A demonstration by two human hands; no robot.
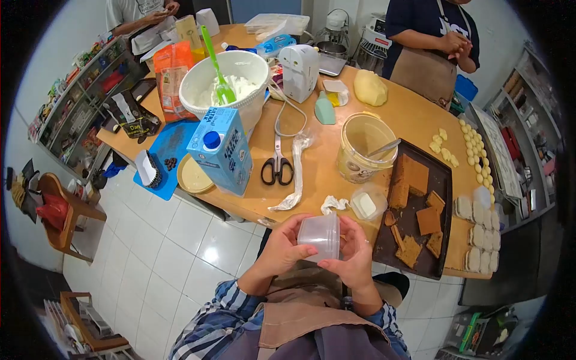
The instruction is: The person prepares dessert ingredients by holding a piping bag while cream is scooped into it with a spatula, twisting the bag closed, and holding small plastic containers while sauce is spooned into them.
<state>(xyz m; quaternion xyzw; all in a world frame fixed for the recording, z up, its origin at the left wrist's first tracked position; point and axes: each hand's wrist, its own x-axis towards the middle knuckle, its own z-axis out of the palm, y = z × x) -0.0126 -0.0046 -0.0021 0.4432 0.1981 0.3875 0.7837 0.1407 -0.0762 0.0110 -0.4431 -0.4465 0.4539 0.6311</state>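
Note:
Both hands are wrapped around a small clear plastic container (320, 235), held over my lap just off the table's near edge. My left hand (285, 245) grips its left side, thumb across the front. My right hand (353, 259) closes on its right side, thumb near the lower front corner. Just beyond my hands lie a crumpled white wrapper (333, 204) and another clear container (368, 203) with a white piece in it. To the right, a dark baking tray (384, 243) carries brown cake slabs (415, 174) and broken pieces.
On the table (264, 210) stand a tub with a spoon (363, 153), black-handled scissors (277, 170), a milk carton (221, 151) and a white bowl (246, 66) with a green spatula (223, 90). Dough (371, 87) and several dough balls are farther right. Two people stand across the table.

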